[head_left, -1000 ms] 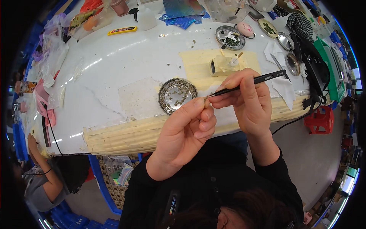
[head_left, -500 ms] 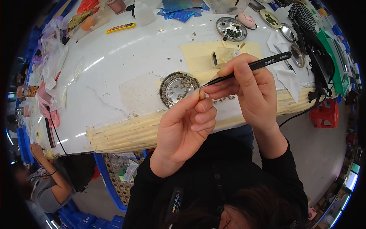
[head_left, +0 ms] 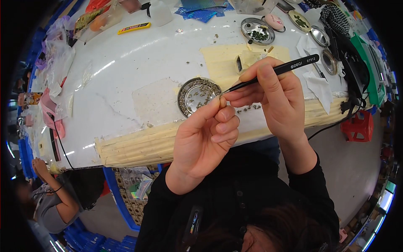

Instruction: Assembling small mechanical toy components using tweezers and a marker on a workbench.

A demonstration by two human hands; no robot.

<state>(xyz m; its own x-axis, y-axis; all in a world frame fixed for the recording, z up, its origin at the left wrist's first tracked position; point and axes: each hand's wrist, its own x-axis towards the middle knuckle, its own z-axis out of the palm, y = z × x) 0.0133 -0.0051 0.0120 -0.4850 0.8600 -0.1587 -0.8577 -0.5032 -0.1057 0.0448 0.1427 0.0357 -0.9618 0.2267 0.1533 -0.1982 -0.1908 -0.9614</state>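
My right hand point(head_left: 275, 94) grips black pointed tweezers point(head_left: 275, 72), their tips slanting down to the left. Those tips meet the pinched thumb and forefinger of my left hand point(head_left: 205, 136), where a tiny piece too small to name seems to be held. Just behind the left fingertips, a round metal dish point(head_left: 181, 90) contains many small brownish-grey pieces point(head_left: 203, 93). More of these bits lie in a row on the table beneath my right hand.
Yellowish tape point(head_left: 134, 147) covers the table's front edge. Farther back are a metal dish of dark green bits point(head_left: 259, 35), a yellow cutter point(head_left: 134, 28) and white tissues point(head_left: 317, 90). A red stool point(head_left: 357, 126) stands at right. Another person's arm point(head_left: 58, 191) reaches in at left.
Both hands hold nearly the same pose, with the tweezer tips still at the left fingertips. The whole table scene has shifted very slightly in the picture.
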